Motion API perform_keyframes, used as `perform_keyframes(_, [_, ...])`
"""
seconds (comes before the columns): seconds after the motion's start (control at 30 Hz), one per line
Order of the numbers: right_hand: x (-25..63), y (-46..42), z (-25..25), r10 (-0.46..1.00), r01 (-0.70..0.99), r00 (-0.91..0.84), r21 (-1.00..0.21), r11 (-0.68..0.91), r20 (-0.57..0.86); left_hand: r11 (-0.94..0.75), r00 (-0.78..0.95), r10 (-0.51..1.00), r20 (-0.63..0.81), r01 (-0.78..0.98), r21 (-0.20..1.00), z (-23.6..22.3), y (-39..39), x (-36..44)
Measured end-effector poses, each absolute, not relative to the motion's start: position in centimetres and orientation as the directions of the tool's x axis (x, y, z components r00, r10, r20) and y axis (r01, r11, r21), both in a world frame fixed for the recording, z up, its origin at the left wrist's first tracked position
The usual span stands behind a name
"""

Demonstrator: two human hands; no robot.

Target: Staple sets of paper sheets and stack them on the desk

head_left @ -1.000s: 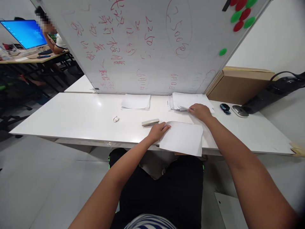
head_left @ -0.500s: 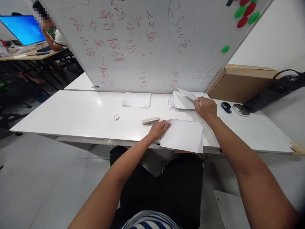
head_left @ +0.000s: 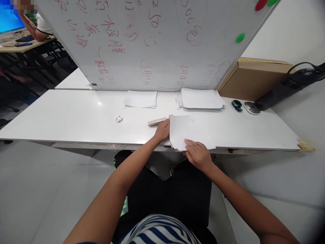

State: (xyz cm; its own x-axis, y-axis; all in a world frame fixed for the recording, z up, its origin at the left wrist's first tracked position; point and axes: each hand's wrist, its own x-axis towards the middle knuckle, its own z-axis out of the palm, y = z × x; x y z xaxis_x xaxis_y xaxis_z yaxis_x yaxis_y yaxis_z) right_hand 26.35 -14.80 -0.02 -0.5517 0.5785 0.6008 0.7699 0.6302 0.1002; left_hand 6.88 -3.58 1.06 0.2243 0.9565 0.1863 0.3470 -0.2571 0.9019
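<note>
Several loose white paper sheets (head_left: 189, 130) lie between my hands at the front edge of the white table (head_left: 86, 125). My left hand (head_left: 162, 131) is closed at their left edge, its thumb hidden in part by the paper. Around the near edge is my right hand (head_left: 199, 154), fingers on top of the sheets and thumb out of sight below. A beige stapler (head_left: 156, 122) lies just behind my left hand. Farther back sit a thicker paper pile (head_left: 201, 99) on the right and a thinner paper stack (head_left: 141, 99) on the left.
A whiteboard (head_left: 162, 54) with red writing rises behind the papers. To the right stand a cardboard box (head_left: 254, 79), a black bottle (head_left: 289, 89), a computer mouse (head_left: 251, 107) and a small dark object (head_left: 237, 105). A white coiled item (head_left: 118, 119) lies left. Another person (head_left: 42, 27) sits far left.
My right hand has left the thicker pile and come down to the near edge of the sheets by my left hand. The raised sheet has left the pile. The view has tilted down slightly.
</note>
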Motion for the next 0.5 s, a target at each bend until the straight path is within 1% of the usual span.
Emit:
perform_keyframes(0.1, [26.6,-14.9,-1.0,0.602,0.789,-0.527,0.082,0.609,0.600,-0.217,0.185,0.970,0.158,0.369,0.903,1.4,-3.8,7.0])
perform_keyframes(0.27, [27.7,-14.7,-1.6,0.621,0.802,-0.520,0.084,0.592,0.586,-0.213,0.182,0.971,0.155,0.360,0.908,1.6,-3.9,7.1])
perform_keyframes(0.4, [28.2,-14.6,-2.0,0.626,0.794,-0.534,0.083,0.602,0.569,-0.203,0.180,0.974,0.138,0.424,0.883,1.5,-3.8,7.1])
perform_keyframes(0.5, [28.3,-14.6,-2.1,0.636,0.792,-0.528,0.055,0.608,0.563,-0.204,0.194,0.973,0.127,0.454,0.867,1.5,-3.7,7.0])
